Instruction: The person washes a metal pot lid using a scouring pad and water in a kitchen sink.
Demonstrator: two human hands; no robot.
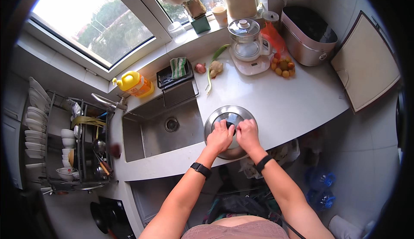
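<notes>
A round stainless steel lid or pan lies on the white countertop near its front edge, just right of the sink. At its middle is a small black part, perhaps a knob. My left hand rests over the metal surface, its fingers against the black part. Close to its right, my right hand is curled with fingertips drawn together beside the black part. Whether the right fingers pinch anything is hidden. Both wrists wear black bands.
The steel sink lies left, with a faucet and yellow pump bottle behind. Farther back are a red onion, ginger, a green onion, a glass kettle, bagged fruit and a rice cooker. A dish rack stands far left.
</notes>
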